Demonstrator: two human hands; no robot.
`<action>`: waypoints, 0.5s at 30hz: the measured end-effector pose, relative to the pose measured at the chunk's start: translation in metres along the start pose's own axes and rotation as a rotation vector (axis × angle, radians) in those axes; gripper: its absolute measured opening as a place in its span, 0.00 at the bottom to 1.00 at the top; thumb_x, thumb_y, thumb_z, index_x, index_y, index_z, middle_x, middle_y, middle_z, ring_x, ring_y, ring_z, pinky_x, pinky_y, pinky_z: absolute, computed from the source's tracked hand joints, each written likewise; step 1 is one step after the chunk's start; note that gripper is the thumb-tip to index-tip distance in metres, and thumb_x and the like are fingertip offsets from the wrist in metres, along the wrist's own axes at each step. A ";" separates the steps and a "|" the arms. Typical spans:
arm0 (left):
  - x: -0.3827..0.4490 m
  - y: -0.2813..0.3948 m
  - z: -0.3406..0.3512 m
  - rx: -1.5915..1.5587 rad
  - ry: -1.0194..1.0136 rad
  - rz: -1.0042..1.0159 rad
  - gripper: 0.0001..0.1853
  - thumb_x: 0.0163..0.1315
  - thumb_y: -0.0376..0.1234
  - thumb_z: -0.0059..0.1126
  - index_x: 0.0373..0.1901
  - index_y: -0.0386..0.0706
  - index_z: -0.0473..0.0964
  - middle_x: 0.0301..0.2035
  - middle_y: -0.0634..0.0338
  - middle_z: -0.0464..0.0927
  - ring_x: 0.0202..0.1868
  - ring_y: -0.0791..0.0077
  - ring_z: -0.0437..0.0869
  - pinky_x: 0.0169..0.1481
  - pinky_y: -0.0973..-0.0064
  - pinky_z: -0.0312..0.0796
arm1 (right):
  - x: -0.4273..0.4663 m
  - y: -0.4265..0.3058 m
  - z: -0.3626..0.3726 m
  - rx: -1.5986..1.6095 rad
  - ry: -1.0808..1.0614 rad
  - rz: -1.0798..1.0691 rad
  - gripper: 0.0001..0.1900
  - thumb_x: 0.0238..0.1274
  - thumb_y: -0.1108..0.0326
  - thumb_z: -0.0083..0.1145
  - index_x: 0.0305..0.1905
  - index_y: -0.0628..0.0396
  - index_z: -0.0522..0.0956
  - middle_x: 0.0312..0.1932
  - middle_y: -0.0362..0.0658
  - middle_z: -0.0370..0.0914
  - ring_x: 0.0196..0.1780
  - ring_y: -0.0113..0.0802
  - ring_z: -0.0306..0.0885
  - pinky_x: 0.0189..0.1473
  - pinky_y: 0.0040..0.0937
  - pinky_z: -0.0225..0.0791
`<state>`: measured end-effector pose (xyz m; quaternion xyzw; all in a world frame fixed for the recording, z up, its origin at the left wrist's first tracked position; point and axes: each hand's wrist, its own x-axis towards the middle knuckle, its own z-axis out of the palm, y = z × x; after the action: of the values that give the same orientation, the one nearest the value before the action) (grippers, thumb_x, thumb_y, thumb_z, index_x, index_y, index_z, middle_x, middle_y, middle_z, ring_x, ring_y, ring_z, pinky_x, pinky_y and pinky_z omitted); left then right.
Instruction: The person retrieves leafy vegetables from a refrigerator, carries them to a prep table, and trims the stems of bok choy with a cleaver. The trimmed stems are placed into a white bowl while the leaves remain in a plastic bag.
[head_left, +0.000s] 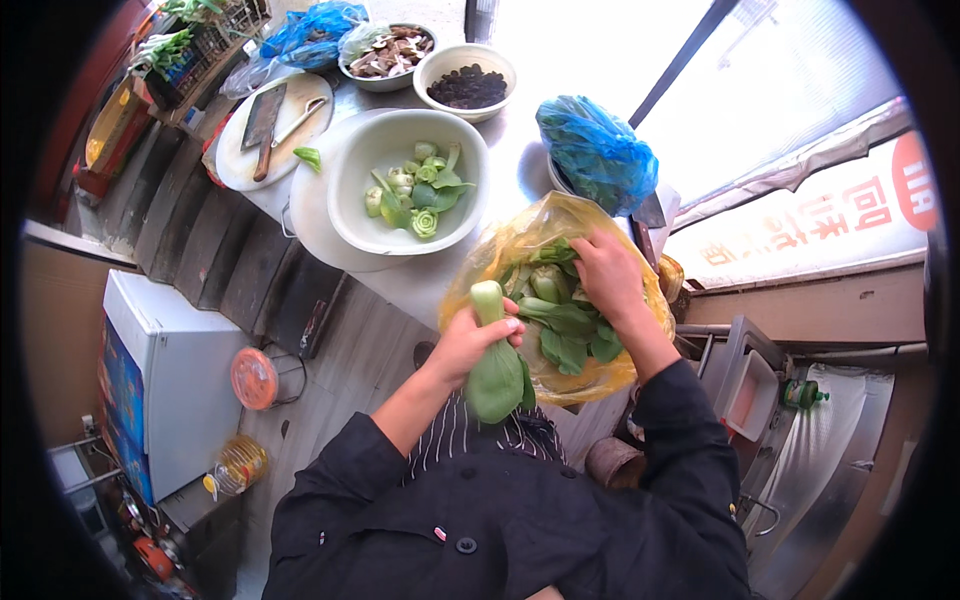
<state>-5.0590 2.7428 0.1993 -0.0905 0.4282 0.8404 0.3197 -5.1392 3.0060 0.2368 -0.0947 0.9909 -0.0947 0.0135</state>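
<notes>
My left hand (469, 341) grips a head of bok choy (495, 379), its pale stem end up and its green leaves hanging toward me. Inside an open yellow plastic bag (480, 255), my right hand (609, 274) reaches among more bok choy (562, 319); its fingertips are partly hidden by leaves, so I cannot tell whether they hold any. Left of the bag stands a whitish plastic basin (345, 187) with trimmed bok choy bases and loose leaves (427, 184) in it.
A cleaver (264, 127) and a peeler (300, 120) lie on a round cutting board (232, 161). Beyond are bowls of sliced mushrooms (394, 56) and dark fungus (469, 86). A blue bag of greens (596, 154) sits near the window. Wooden steps (191, 232) and a white freezer (191, 375) are left.
</notes>
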 end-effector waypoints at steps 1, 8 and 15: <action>0.000 0.000 -0.002 0.025 0.008 0.000 0.21 0.73 0.32 0.69 0.63 0.37 0.74 0.48 0.52 0.86 0.47 0.70 0.88 0.55 0.68 0.81 | -0.003 0.001 -0.007 0.072 0.089 -0.072 0.17 0.60 0.69 0.74 0.55 0.52 0.88 0.52 0.47 0.87 0.55 0.52 0.86 0.54 0.45 0.80; 0.012 -0.012 0.013 -0.141 -0.041 -0.070 0.29 0.73 0.34 0.69 0.72 0.34 0.70 0.61 0.44 0.84 0.54 0.65 0.90 0.60 0.66 0.83 | -0.065 0.010 -0.062 0.660 0.247 0.122 0.17 0.65 0.69 0.72 0.56 0.61 0.88 0.38 0.48 0.89 0.35 0.35 0.85 0.41 0.34 0.77; 0.023 -0.025 0.054 -0.245 -0.184 0.016 0.31 0.77 0.38 0.70 0.75 0.35 0.70 0.65 0.52 0.83 0.62 0.66 0.87 0.64 0.68 0.80 | -0.140 -0.019 -0.024 1.736 0.305 0.733 0.18 0.70 0.78 0.72 0.62 0.59 0.84 0.43 0.41 0.87 0.29 0.20 0.76 0.25 0.20 0.64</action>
<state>-5.0549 2.8058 0.2061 -0.0477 0.2921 0.8936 0.3375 -4.9990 3.0186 0.2657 0.2780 0.5341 -0.7981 -0.0212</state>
